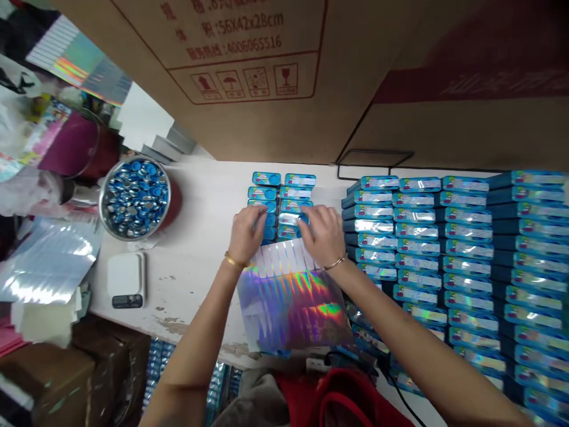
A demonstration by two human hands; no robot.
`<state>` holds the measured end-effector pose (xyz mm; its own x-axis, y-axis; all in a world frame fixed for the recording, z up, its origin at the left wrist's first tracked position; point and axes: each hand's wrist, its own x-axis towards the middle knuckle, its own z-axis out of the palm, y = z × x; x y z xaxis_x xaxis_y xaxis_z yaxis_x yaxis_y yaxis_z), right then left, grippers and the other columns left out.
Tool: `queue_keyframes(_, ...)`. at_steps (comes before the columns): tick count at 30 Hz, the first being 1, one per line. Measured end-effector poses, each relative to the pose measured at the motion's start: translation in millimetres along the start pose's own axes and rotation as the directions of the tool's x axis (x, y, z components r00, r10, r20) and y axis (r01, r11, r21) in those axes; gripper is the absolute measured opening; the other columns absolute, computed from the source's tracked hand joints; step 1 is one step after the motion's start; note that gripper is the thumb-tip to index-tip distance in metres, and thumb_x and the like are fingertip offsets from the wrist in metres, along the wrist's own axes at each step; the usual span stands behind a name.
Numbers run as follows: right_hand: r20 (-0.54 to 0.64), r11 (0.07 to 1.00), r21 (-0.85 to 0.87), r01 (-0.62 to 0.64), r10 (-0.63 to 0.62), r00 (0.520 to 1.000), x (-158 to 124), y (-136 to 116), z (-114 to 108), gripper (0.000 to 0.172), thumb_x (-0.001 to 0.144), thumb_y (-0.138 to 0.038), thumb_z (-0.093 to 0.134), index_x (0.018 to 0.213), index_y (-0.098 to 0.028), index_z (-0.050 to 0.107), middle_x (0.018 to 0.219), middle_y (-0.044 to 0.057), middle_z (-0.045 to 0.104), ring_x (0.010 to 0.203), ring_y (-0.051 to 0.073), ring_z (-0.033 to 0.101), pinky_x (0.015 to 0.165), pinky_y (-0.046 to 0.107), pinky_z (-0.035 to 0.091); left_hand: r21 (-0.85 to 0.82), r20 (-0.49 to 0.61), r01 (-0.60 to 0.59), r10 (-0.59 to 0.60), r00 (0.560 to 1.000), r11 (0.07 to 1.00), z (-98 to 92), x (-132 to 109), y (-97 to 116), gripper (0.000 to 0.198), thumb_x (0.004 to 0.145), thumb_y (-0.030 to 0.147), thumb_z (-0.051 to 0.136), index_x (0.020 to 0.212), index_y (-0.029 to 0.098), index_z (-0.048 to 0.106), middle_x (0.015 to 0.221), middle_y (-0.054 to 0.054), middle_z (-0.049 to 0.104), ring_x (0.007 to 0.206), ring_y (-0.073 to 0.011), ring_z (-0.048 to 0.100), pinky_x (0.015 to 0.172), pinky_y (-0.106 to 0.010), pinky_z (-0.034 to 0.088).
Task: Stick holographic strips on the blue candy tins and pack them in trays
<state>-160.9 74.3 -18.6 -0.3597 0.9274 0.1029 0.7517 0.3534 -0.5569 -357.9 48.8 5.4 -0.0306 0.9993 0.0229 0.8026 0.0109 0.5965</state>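
Note:
Two columns of small flat blue boxes (267, 178) with shiny labels lie on the white table. Over the left column's near boxes is my left hand (245, 236), its thumb and fingers bent close together. My right hand (325, 237) is at the right column, with thumb and fingertips at the end of a box bearing a bright label (288, 219). The fingers hide what either hand pinches. Below the hands, a holographic sticker sheet (293, 314) with a row of label strips covers the near ends of the columns.
Tall stacks of blue boxes (418, 246) fill the right side. Large cartons (267, 130) stand behind. At left are a metal bowl (103, 204) of blue and silver round pieces, a white device (125, 273) with a dark panel, and clear plastic sheets (53, 258).

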Motion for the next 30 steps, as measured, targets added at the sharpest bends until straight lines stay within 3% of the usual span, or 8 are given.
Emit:
queue_keyframes(3, 0.156, 0.983, 0.042, 0.178, -0.183, 0.971, -30.9, -35.3, 11.9, 0.028, 0.098, -0.034, 0.042, 0.107, -0.019, 0.065, 0.097, 0.009, 0.063, 0.091, 0.025, 0.050, 0.076, 0.037, 0.034, 0.155, 0.092, -0.049, 0.035, 0.995, 0.987, -28.8, -50.3, -14.4, 0.022, 0.096, 0.028, 0.043, 0.103, 0.020, 0.062, 0.099, -0.007, 0.066, 0.092, -0.0206, 0.059, 0.081, -0.035, 0.042)
queue_keyframes(6, 0.282, 0.979, 0.040, 0.201, -0.204, 0.938, -49.2, -54.2, 33.3, 0.022, 0.097, -0.027, 0.046, 0.101, -0.017, 0.065, 0.095, 0.009, 0.062, 0.090, 0.025, 0.049, 0.074, 0.036, 0.033, 0.321, 0.165, -0.054, 0.001, 0.986, 0.946, -30.9, -82.2, -23.8, 0.022, 0.095, 0.029, 0.046, 0.105, 0.020, 0.064, 0.099, -0.008, 0.066, 0.089, -0.0227, 0.056, 0.074, -0.035, 0.039)
queue_keyframes(10, 0.329, 0.988, 0.007, 0.153, -0.147, 0.933, -52.3, -57.5, 47.4, 0.017, 0.096, -0.026, 0.048, 0.099, -0.017, 0.063, 0.097, 0.010, 0.062, 0.092, 0.025, 0.048, 0.074, 0.037, 0.032, 0.441, 0.153, -0.024, -0.049, 0.987, 0.897, -14.5, -95.4, -26.1, 0.023, 0.094, 0.022, 0.045, 0.104, 0.022, 0.066, 0.099, -0.009, 0.066, 0.087, -0.0233, 0.055, 0.072, -0.037, 0.036)
queue_keyframes(16, 0.292, 0.994, 0.017, 0.111, -0.111, 0.950, -50.3, -59.3, 48.7, 0.015, 0.095, -0.029, 0.049, 0.095, -0.020, 0.061, 0.094, 0.011, 0.061, 0.091, 0.027, 0.048, 0.073, 0.038, 0.033, 0.416, 0.119, -0.016, -0.037, 0.992, 0.909, -8.8, -106.8, -23.7, 0.025, 0.091, 0.018, 0.049, 0.106, 0.027, 0.067, 0.107, -0.009, 0.067, 0.092, -0.0247, 0.057, 0.075, -0.039, 0.037)
queue_keyframes(21, 0.266, 0.994, 0.053, 0.091, -0.102, 0.959, -50.3, -59.9, 53.1, 0.017, 0.096, -0.029, 0.046, 0.093, -0.021, 0.061, 0.093, 0.011, 0.061, 0.090, 0.028, 0.048, 0.072, 0.039, 0.034, 0.259, 0.112, -0.016, -0.014, 0.994, 0.966, -19.7, -140.0, 1.1, 0.015, 0.090, 0.023, 0.051, 0.096, 0.024, 0.065, 0.110, -0.010, 0.067, 0.098, -0.0242, 0.058, 0.079, -0.039, 0.040)
queue_keyframes(24, 0.271, 0.990, 0.131, 0.048, -0.082, 0.959, -48.2, -58.0, 50.1, 0.022, 0.097, -0.031, 0.044, 0.092, -0.021, 0.062, 0.093, 0.011, 0.062, 0.091, 0.028, 0.050, 0.075, 0.040, 0.037, 0.035, -0.065, 0.109, -0.107, 0.992, 0.993, -31.8, -151.4, 28.7, 0.007, 0.090, 0.025, 0.054, 0.087, 0.022, 0.060, 0.093, -0.006, 0.068, 0.089, -0.0197, 0.060, 0.081, -0.036, 0.042)
queue_keyframes(27, 0.222, 0.916, 0.402, -0.018, -0.078, 0.972, -48.9, -54.4, 39.2, 0.037, 0.100, -0.041, 0.033, 0.092, -0.020, 0.063, 0.091, 0.010, 0.063, 0.091, 0.025, 0.055, 0.082, 0.039, 0.042, -0.303, -0.292, 0.288, -0.376, 0.879, 0.909, -39.5, -141.4, 49.8, 0.009, 0.087, 0.029, 0.060, 0.083, 0.021, 0.056, 0.080, -0.001, 0.062, 0.078, -0.0153, 0.059, 0.075, -0.031, 0.045)
queue_keyframes(30, 0.181, 0.734, 0.675, -0.077, -0.063, 0.981, -53.8, -50.3, 26.4, 0.053, 0.100, -0.054, 0.022, 0.102, -0.019, 0.062, 0.098, 0.009, 0.064, 0.094, 0.021, 0.059, 0.085, 0.037, 0.046, -0.503, -0.304, 0.359, -0.550, 0.778, 0.786, -40.6, -120.5, 55.6, 0.014, 0.084, 0.033, 0.063, 0.082, 0.020, 0.057, 0.077, 0.000, 0.061, 0.071, -0.0138, 0.057, 0.068, -0.027, 0.046)
